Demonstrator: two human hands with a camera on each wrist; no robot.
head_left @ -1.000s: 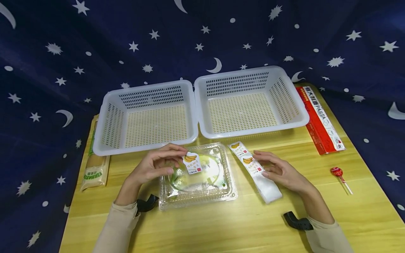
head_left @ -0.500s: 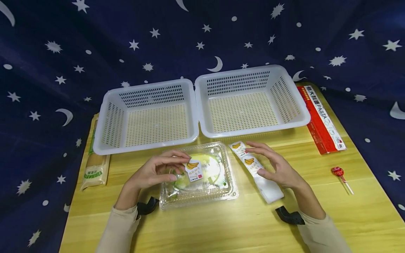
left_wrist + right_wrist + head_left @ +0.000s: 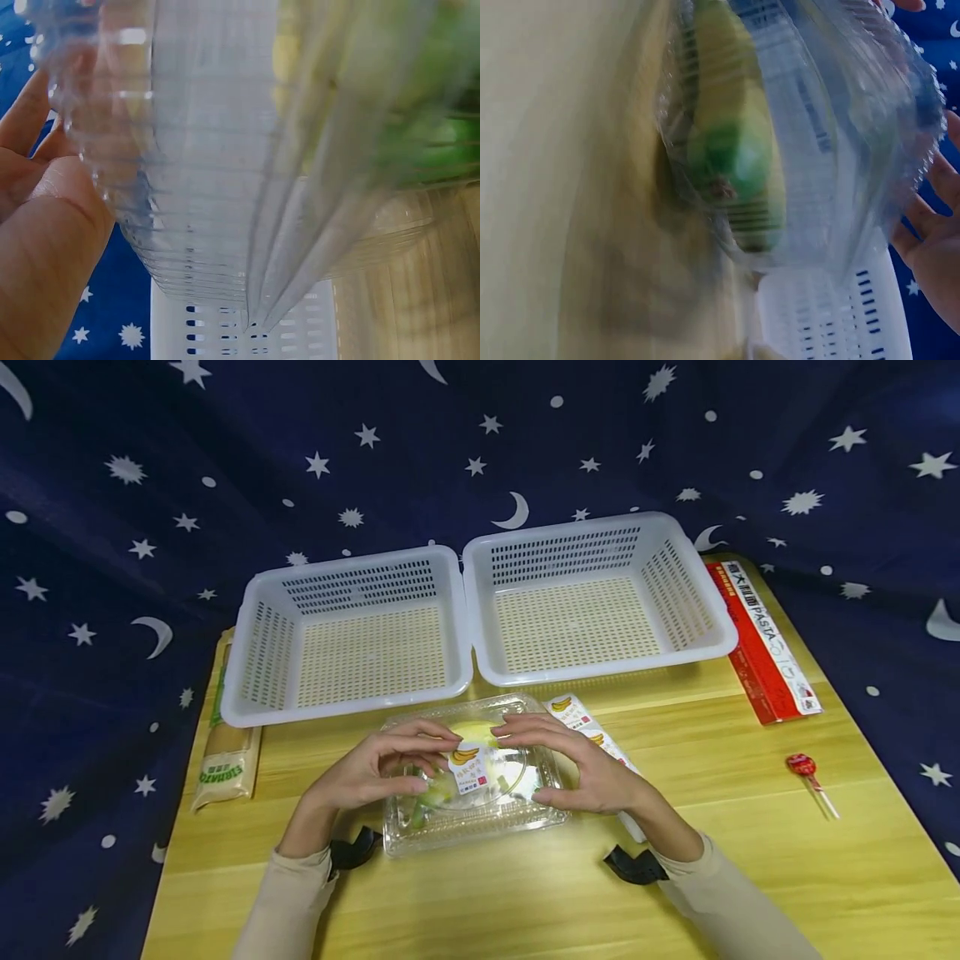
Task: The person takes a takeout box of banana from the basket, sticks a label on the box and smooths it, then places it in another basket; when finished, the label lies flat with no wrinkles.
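Note:
In the head view, my left hand (image 3: 382,768) holds a white banana sticker (image 3: 470,770) by its upper left edge, with curved fingers. The sticker overlaps the lid of a clear plastic clamshell container (image 3: 420,837). Through the plastic, yellow and green fruit (image 3: 731,154) shows in the right wrist view. My right hand (image 3: 581,768) is over the container's right side, fingers and thumb spread apart, holding nothing. Under the right forearm lies a strip of banana stickers (image 3: 570,710), partly hidden by that hand. The left wrist view is mostly filled by the container's ribbed side (image 3: 202,172).
Two white perforated baskets (image 3: 345,710) (image 3: 600,670) stand side by side behind the container. A noodle packet (image 3: 225,768) lies at left, partly behind the left basket. At right are a red pasta box (image 3: 765,668) and a red lollipop (image 3: 802,766) on the wooden table (image 3: 510,902).
My right hand has moved left from the sticker strip to over the container. My left hand and the sticker have shifted slightly right and nearer, and the sticker has turned a little.

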